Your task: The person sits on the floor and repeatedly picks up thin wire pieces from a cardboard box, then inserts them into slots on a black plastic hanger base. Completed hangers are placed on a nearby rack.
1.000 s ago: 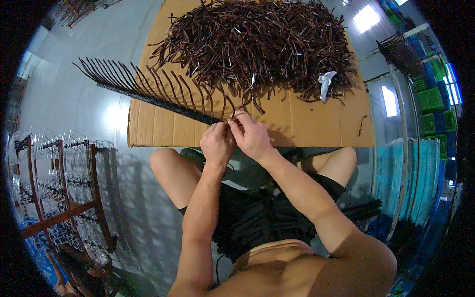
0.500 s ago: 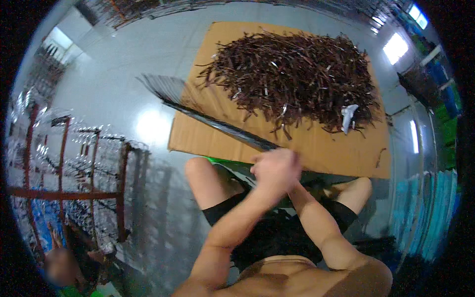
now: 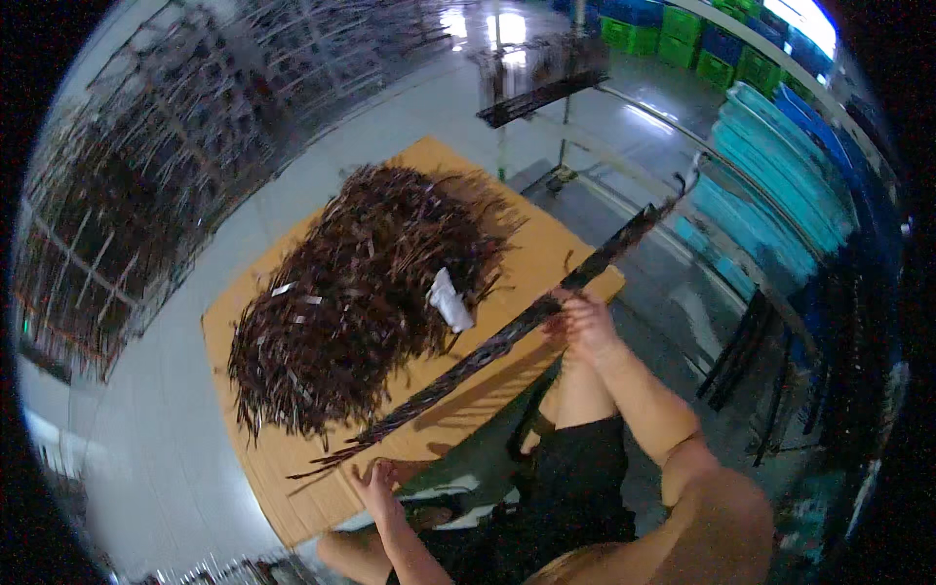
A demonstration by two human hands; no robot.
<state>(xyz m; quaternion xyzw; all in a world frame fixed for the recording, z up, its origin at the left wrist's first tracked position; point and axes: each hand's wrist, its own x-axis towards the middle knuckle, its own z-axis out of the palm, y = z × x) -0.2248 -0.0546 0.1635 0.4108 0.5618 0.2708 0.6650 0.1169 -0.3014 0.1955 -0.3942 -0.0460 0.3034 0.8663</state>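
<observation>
A long dark rod-like bundle (image 3: 492, 349) slants from lower left to upper right, with thin prongs fanning at its lower left end and a hook at its upper right tip. My right hand (image 3: 582, 324) is closed round it right of the middle. My left hand (image 3: 373, 485) is open, thumb and fingers apart, just below the pronged end, holding nothing. Beyond the bundle a large heap of dark brown strips (image 3: 370, 263) lies on a cardboard sheet (image 3: 283, 497). A crumpled white piece (image 3: 449, 300), its kind unclear, rests on the heap's right side.
At the right stand a metal frame (image 3: 634, 100) and stacked turquoise trays (image 3: 770, 195). Green crates (image 3: 717, 70) and blue ones line the back. Racks hung with dark pieces (image 3: 107, 205) fill the left. Dark bars (image 3: 736, 346) lean at the right.
My view has turned to the right. My hands, earlier together at the bundle's near end, are now apart. The bundle now points its hooked tip to the upper right.
</observation>
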